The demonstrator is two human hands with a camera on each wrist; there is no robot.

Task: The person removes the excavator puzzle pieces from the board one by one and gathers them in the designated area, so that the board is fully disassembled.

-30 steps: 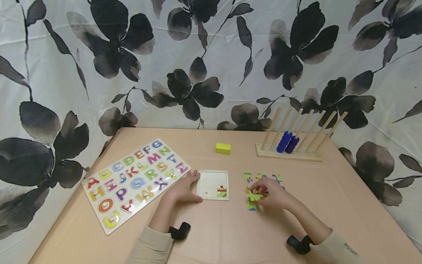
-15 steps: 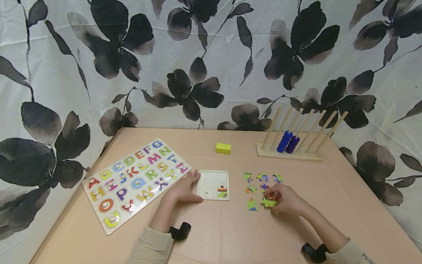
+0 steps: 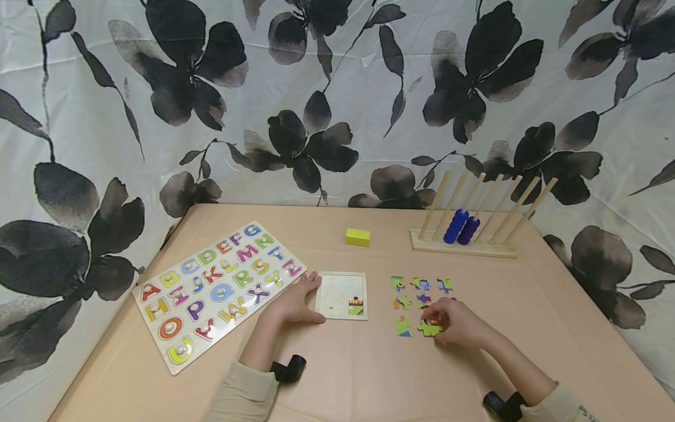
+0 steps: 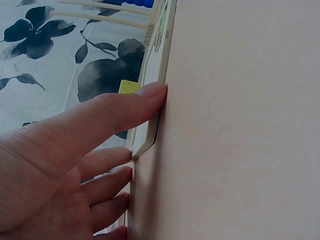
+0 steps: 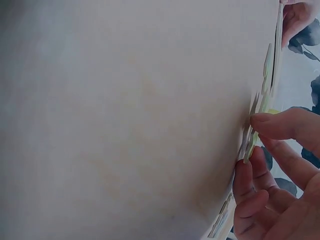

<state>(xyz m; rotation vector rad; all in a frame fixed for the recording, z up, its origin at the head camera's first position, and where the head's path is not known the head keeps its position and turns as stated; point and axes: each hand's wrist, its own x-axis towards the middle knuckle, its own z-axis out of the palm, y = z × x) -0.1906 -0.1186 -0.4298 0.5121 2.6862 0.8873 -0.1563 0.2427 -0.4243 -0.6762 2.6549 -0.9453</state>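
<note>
My left hand (image 3: 294,303) rests against the left side of a small white puzzle tray (image 3: 333,293). In the left wrist view its thumb touches the tray's edge while the other fingers lie loosely extended. One picture piece (image 3: 355,306) sits in the tray's lower right corner. To the right, my right hand (image 3: 457,325) pinches a green jigsaw piece (image 3: 429,329) close to the table. That piece (image 5: 253,142) shows edge-on between thumb and fingers in the right wrist view. Several loose jigsaw pieces (image 3: 403,302) lie in rows beside it, one partly hidden by the hand.
An alphabet board (image 3: 213,275) lies at the left. At the back are a yellow block (image 3: 357,237) and a wooden peg rack (image 3: 464,249) with blue beads (image 3: 456,227). A floral cloth (image 3: 390,105) hangs behind the table (image 3: 358,375).
My right hand has moved right and slightly down from the middle of the loose pieces, uncovering several of them, with the green piece in its fingers. My left hand stays at the tray.
</note>
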